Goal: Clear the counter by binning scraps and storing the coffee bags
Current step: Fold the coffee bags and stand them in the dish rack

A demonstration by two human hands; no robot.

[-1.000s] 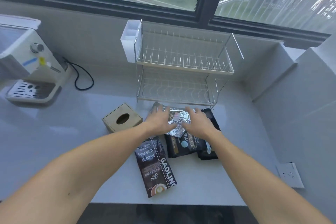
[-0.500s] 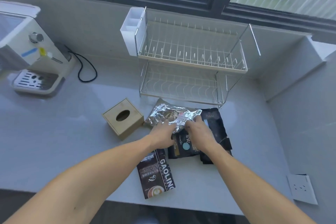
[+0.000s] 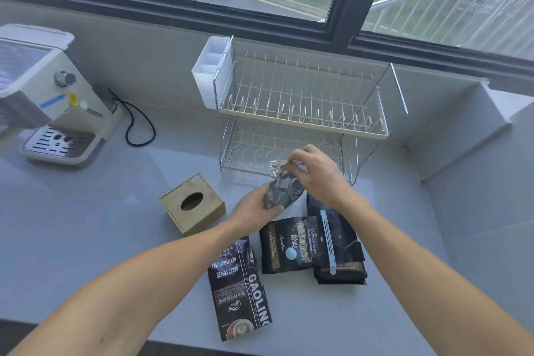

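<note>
A crumpled silver foil bag (image 3: 281, 189) is held up off the counter in both hands. My left hand (image 3: 254, 211) grips its lower end and my right hand (image 3: 316, 175) pinches its top edge. Three dark coffee bags lie flat on the grey counter (image 3: 86, 225) below: a long GAOLING bag (image 3: 239, 289) nearest me, a black bag with a blue dot (image 3: 289, 246) in the middle, and a black bag with a pale clip strip (image 3: 338, 248) on the right, partly under the middle one.
A bamboo tissue box (image 3: 192, 202) sits just left of my hands. A two-tier wire dish rack (image 3: 303, 118) with a white cutlery holder (image 3: 212, 72) stands behind. A white espresso machine (image 3: 43, 95) and its black cord (image 3: 138, 127) are at far left.
The foil bag lay spread flat on the other bags; both hands have gathered it, crumpled it narrower and lifted it upright off the counter.
</note>
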